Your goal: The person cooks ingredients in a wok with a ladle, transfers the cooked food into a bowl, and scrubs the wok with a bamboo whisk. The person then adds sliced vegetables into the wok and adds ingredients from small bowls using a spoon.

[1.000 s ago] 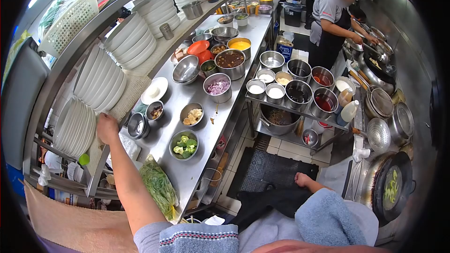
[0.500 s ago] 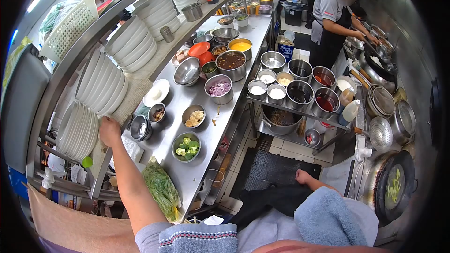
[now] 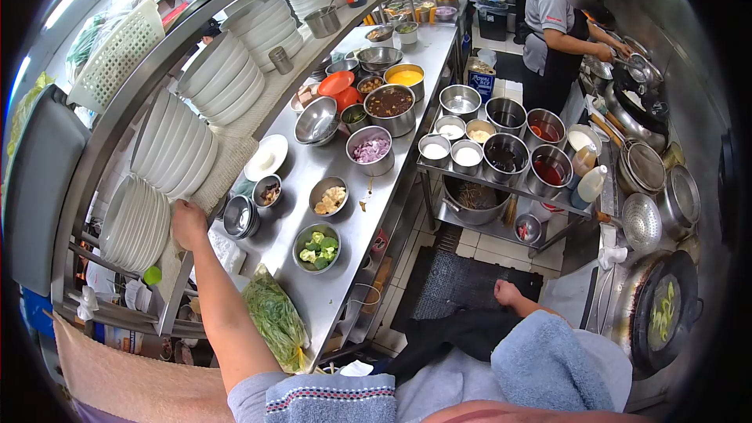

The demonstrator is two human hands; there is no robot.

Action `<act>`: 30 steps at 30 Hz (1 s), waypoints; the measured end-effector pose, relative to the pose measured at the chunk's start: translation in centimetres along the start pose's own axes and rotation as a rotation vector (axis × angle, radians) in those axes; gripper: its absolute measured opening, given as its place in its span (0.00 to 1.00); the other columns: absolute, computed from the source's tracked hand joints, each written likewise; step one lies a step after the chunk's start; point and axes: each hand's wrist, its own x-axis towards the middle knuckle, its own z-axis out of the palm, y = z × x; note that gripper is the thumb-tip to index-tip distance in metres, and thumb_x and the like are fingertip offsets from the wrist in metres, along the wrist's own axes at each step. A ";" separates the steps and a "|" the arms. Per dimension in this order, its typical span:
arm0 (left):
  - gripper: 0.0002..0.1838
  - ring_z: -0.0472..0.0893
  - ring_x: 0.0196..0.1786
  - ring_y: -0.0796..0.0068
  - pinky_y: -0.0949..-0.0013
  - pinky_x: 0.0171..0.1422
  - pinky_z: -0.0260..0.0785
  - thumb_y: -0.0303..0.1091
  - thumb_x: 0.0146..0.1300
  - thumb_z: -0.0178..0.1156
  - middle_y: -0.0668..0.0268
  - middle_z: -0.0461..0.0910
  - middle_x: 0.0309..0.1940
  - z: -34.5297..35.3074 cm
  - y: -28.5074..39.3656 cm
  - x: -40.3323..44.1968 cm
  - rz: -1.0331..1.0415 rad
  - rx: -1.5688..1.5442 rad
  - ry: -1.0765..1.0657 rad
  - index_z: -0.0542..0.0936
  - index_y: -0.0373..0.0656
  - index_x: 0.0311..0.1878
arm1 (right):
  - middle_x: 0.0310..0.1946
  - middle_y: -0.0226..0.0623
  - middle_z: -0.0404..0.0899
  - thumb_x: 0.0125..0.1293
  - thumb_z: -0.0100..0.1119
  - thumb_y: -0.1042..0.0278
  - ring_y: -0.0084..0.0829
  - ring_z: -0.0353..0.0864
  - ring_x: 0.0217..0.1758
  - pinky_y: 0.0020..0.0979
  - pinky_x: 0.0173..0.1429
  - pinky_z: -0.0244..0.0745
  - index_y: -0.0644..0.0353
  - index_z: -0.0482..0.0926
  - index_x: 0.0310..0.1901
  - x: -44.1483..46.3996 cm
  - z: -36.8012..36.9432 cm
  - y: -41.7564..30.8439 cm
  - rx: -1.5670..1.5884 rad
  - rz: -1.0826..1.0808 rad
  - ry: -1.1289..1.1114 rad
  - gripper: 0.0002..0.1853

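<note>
My left hand point(image 3: 189, 225) rests at the metal shelf edge point(image 3: 205, 232), its fingers curled over the rim beside a stack of white plates point(image 3: 135, 223). Part of those fingers is hidden. Low over the floor mat, my right hand point(image 3: 507, 293) hangs in a loose fist with nothing showing in it. On the steel counter point(image 3: 270, 254) near my left arm are a bowl of broccoli point(image 3: 317, 249), a bowl of pale yellowish pieces point(image 3: 329, 197), small stacked metal bowls point(image 3: 240, 217) and a plastic bag of leafy greens point(image 3: 272, 317).
A cart point(image 3: 501, 188) with several pots of sauces and powders stands ahead. At the right, a wok point(image 3: 664, 309) holds green slices in liquid. A co-worker point(image 3: 552, 31) stands at the stove further back. A black mat point(image 3: 462, 291) covers the floor.
The camera view has shifted slightly, so the counter and shelf sit a little further right. My left hand stays at the shelf edge, and my right hand is still a loose fist.
</note>
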 end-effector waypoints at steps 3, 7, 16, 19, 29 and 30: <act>0.15 0.82 0.44 0.44 0.45 0.47 0.72 0.42 0.65 0.47 0.48 0.83 0.39 -0.3 0.2 -0.1 0.006 0.014 0.000 0.79 0.44 0.42 | 0.37 0.51 0.83 0.58 0.56 0.67 0.52 0.83 0.45 0.47 0.50 0.77 0.60 0.75 0.38 -0.2 -0.5 -0.6 0.066 0.039 0.044 0.09; 0.14 0.82 0.43 0.44 0.45 0.47 0.72 0.42 0.65 0.47 0.49 0.83 0.39 -0.4 0.3 -0.2 0.000 0.023 -0.004 0.78 0.46 0.43 | 0.34 0.49 0.82 0.55 0.60 0.68 0.50 0.83 0.43 0.45 0.47 0.76 0.59 0.72 0.36 0.0 -0.5 -0.7 0.162 -0.017 0.068 0.10; 0.15 0.82 0.43 0.44 0.45 0.47 0.72 0.44 0.66 0.47 0.50 0.83 0.39 0.0 -0.1 0.0 0.011 0.035 0.001 0.79 0.47 0.43 | 0.29 0.45 0.81 0.53 0.64 0.68 0.46 0.83 0.37 0.42 0.41 0.76 0.58 0.72 0.30 0.3 -0.3 -0.2 0.110 -0.067 0.006 0.09; 0.16 0.82 0.43 0.44 0.45 0.48 0.72 0.43 0.66 0.47 0.49 0.83 0.39 -0.1 0.0 -0.1 0.014 0.031 0.000 0.79 0.47 0.44 | 0.28 0.44 0.82 0.52 0.64 0.69 0.44 0.83 0.36 0.41 0.40 0.76 0.58 0.73 0.29 0.3 0.1 0.6 0.115 -0.067 -0.011 0.09; 0.16 0.81 0.45 0.45 0.45 0.49 0.72 0.42 0.66 0.46 0.48 0.82 0.42 -0.5 0.3 -0.2 -0.002 0.036 -0.031 0.79 0.45 0.44 | 0.30 0.42 0.83 0.56 0.59 0.65 0.41 0.84 0.36 0.41 0.42 0.78 0.58 0.79 0.32 -0.2 0.3 1.6 0.105 -0.071 -0.110 0.07; 0.16 0.81 0.45 0.45 0.45 0.49 0.72 0.42 0.66 0.46 0.48 0.82 0.42 -0.5 0.3 -0.2 0.000 0.036 -0.032 0.79 0.45 0.44 | 0.30 0.42 0.83 0.56 0.59 0.65 0.41 0.84 0.36 0.41 0.42 0.78 0.58 0.79 0.32 -0.3 0.2 1.6 0.106 -0.069 -0.110 0.07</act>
